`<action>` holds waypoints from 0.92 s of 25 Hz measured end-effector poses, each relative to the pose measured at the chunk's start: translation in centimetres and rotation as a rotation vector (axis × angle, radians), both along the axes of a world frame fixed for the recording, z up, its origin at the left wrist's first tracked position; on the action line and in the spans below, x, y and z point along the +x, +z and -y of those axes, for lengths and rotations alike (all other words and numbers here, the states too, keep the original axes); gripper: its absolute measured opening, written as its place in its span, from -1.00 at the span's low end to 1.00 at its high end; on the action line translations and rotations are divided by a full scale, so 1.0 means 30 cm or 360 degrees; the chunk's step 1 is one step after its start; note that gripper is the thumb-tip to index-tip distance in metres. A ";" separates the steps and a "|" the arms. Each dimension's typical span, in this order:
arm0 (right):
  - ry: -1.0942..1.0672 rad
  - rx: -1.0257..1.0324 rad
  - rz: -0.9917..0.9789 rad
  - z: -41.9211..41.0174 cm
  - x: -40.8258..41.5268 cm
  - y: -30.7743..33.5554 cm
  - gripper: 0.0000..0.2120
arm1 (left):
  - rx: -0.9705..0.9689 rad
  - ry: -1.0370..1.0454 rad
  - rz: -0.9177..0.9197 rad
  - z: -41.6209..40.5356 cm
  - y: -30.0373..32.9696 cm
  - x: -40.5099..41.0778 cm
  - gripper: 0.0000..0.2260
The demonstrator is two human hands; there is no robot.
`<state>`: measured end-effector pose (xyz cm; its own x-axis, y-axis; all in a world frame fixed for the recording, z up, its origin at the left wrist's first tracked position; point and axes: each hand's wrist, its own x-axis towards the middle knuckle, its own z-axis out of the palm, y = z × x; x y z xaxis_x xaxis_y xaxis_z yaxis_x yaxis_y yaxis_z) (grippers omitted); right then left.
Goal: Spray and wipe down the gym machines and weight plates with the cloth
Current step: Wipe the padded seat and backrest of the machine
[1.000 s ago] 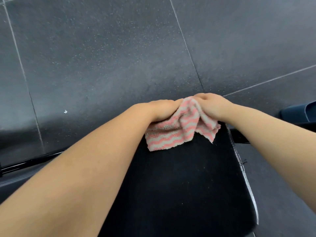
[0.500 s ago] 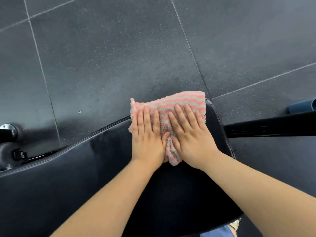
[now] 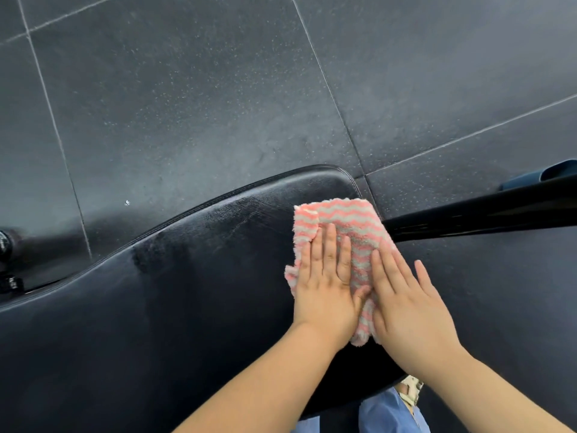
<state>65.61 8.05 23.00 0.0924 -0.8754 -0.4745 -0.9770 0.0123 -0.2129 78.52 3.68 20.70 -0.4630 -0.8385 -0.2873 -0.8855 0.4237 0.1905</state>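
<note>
While the cloth (image 3: 342,242) is pressed flat on the right end of the black padded bench seat (image 3: 187,307), it is held down by the left hand (image 3: 326,285) and right hand (image 3: 406,310), fingers straight, nothing grasped. A damp sheen is seen leftward; wiping is judged partway. No weight plates or spray bottle are visible.

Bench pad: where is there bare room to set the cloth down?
Bare pad stretches left of the left hand, out to its far edge. The right end is crowded: cloth, both hands pressing flat, right hand by the black bar.
</note>
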 end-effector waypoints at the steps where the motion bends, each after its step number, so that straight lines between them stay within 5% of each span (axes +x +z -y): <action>1: -0.0086 0.0021 0.0053 0.000 -0.010 0.018 -0.36 | 0.0061 -0.0053 -0.0007 -0.012 0.006 -0.018 -0.35; 5: -0.0657 0.0115 0.0528 0.052 0.016 0.065 -0.52 | 0.0042 -0.0123 0.0002 -0.020 0.015 -0.031 -0.38; 8: -0.0970 0.0241 0.0619 0.105 0.098 0.047 -0.43 | 0.0124 -0.0274 0.0131 0.021 0.038 0.014 -0.39; 11: -0.1003 0.0086 0.0544 0.188 0.139 0.004 -0.39 | 0.0084 -0.0166 0.0235 0.074 0.016 0.031 -0.44; 16: -0.1115 -0.0047 0.0891 0.398 0.075 -0.076 -0.55 | -0.0040 -0.0126 0.0219 0.233 0.015 -0.015 -0.43; 20: -0.1064 0.0188 0.1181 0.570 0.055 -0.067 -0.58 | -0.0076 -0.0024 0.0328 0.389 -0.007 -0.062 -0.46; 23: -0.1398 0.0484 0.1429 0.634 0.038 -0.069 -0.55 | -0.0104 0.0035 0.0224 0.449 -0.016 -0.083 -0.48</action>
